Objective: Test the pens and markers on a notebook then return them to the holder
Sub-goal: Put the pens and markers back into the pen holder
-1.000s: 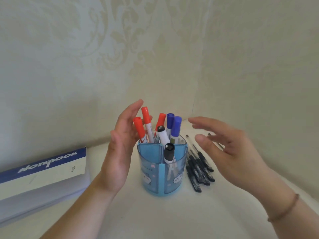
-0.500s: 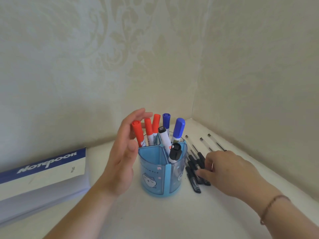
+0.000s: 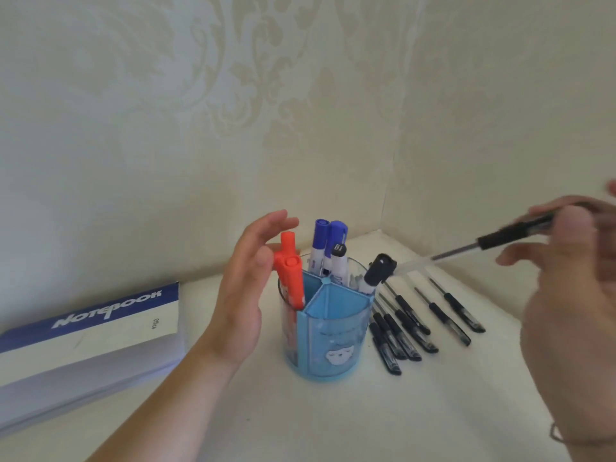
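Observation:
A blue translucent pen holder [image 3: 333, 338] stands on the white desk, divided into compartments. Red markers [image 3: 289, 271], blue markers [image 3: 328, 243] and a black-capped marker [image 3: 378, 268] stick up from it. My left hand [image 3: 245, 288] is flat against the holder's left side, fingers apart, touching the red markers. At the right and above the desk, my right hand [image 3: 580, 295] grips a black pen [image 3: 500, 240], blurred, its clear end pointing left toward the holder. Several black pens [image 3: 416, 321] lie on the desk right of the holder.
A thick closed notebook [image 3: 86, 335] with a blue band lies at the left. Patterned walls meet in a corner just behind the holder. A thin bracelet [image 3: 566, 438] is on my right wrist.
My right hand has lifted one black pen off the desk and risen to the right. The holder has turned, so the red markers now lean left.

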Available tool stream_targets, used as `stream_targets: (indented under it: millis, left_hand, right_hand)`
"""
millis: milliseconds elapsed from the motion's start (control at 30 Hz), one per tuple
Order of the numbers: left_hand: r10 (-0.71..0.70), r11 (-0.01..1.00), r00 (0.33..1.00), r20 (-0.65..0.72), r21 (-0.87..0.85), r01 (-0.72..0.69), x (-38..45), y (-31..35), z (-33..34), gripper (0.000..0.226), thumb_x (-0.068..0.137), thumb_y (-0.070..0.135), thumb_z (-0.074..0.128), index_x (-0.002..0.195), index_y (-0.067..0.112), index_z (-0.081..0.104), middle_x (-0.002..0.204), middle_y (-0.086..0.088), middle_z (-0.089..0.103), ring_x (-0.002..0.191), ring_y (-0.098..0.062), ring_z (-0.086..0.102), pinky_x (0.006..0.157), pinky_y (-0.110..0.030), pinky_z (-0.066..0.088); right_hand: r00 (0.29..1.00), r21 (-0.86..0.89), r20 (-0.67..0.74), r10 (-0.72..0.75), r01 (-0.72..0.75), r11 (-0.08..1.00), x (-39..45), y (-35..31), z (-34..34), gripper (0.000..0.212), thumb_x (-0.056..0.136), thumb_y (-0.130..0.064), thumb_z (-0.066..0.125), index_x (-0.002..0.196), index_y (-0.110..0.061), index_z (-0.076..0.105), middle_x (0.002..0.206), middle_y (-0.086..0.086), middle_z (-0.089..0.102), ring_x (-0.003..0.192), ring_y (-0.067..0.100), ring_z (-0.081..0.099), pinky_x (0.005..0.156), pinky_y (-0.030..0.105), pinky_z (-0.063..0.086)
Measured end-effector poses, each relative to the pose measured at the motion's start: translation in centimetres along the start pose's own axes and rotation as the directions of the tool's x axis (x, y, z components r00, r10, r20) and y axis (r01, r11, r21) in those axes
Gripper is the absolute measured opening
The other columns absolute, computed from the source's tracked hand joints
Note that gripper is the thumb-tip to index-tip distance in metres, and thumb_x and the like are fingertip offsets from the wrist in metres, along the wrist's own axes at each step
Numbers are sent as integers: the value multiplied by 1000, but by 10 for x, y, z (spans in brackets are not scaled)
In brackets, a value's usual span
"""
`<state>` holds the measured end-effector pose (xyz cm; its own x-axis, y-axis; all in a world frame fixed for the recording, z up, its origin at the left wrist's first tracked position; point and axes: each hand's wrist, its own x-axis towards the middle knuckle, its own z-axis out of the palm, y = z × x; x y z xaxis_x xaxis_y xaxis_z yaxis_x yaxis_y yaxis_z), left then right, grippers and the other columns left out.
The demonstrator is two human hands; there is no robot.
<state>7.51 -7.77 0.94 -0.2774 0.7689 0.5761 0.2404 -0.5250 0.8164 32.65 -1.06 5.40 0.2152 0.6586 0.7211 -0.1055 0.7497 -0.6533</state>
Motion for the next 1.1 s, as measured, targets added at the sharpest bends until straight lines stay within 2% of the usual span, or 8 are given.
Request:
stream_targets:
  millis: [133, 267, 367, 467, 633, 867, 967, 1100]
  left_hand:
    - [-46, 999, 998, 53, -21, 47, -1, 0, 2, 79, 76, 76, 54, 132, 20, 51, 127, 0, 62, 115, -18, 59, 96, -35, 43]
    - [-69, 997, 997, 27, -27, 70, -1, -2, 1, 59, 84, 60, 52, 128, 20, 55, 125, -2, 63, 122, -21, 55, 102, -39, 42]
    - [-49, 999, 999, -9, 2, 49, -1, 0, 3, 58, 87, 61, 47, 129, 21, 54, 127, 3, 62, 120, -18, 56, 106, -48, 41]
    - [57, 998, 997, -42, 26, -56, -2, 4, 3, 76, 82, 74, 47, 134, 19, 46, 120, 20, 59, 104, -9, 57, 95, -34, 45]
    - [185, 960, 980, 76, 197, -197, -9, 6, 5, 73, 71, 43, 64, 134, 15, 42, 125, -2, 47, 106, -21, 52, 92, -29, 39]
    - [207, 941, 969, 132, 243, -234, -9, 4, 4, 80, 68, 36, 74, 136, 11, 41, 136, 1, 40, 122, -26, 47, 100, -29, 38]
    - [241, 923, 960, 145, 270, -273, -9, 7, 6, 86, 65, 38, 74, 137, 8, 38, 139, -2, 37, 127, -23, 43, 103, -25, 35]
    - [253, 914, 952, 171, 279, -293, -10, 4, 8, 96, 60, 33, 81, 139, 11, 30, 140, -5, 32, 129, -27, 42, 102, -26, 38]
  right_hand:
    - [996, -2, 41, -74, 74, 997, -13, -6, 2, 80, 92, -49, 56, 120, 24, 36, 93, 28, 58, 69, 28, 61, 59, 23, 48]
    - [963, 0, 216, -162, 166, 986, -37, -20, 28, 17, 89, -25, 63, 104, -20, 57, 92, 5, 69, 76, 19, 69, 67, 23, 53]
    - [888, -117, 445, -115, 185, 976, -33, -15, 27, 17, 90, -29, 59, 106, -33, 62, 98, -13, 70, 88, 12, 68, 69, 20, 52]
    - [928, -315, 366, 75, 47, 948, -8, 7, 6, 16, 92, -27, 61, 105, -36, 63, 88, -7, 71, 70, 12, 66, 56, 21, 50]
    - [703, -977, 186, 686, 59, 205, 25, 74, -46, 9, 81, -26, 72, 82, -21, 65, 92, 4, 70, 70, 20, 57, 66, 25, 40]
    - [598, -993, 112, 794, 85, 77, 21, 77, -45, 20, 76, -37, 73, 69, -22, 62, 75, -3, 62, 70, 18, 60, 61, 27, 48]
    - [753, -980, 157, 639, 41, 192, 23, 68, -42, 20, 77, -30, 74, 66, -23, 58, 74, -2, 62, 72, 25, 59, 65, 30, 49]
    - [992, -628, 102, 74, 6, 778, 21, 31, -22, 5, 87, -29, 66, 90, -32, 62, 83, -17, 62, 77, 6, 60, 60, 11, 43]
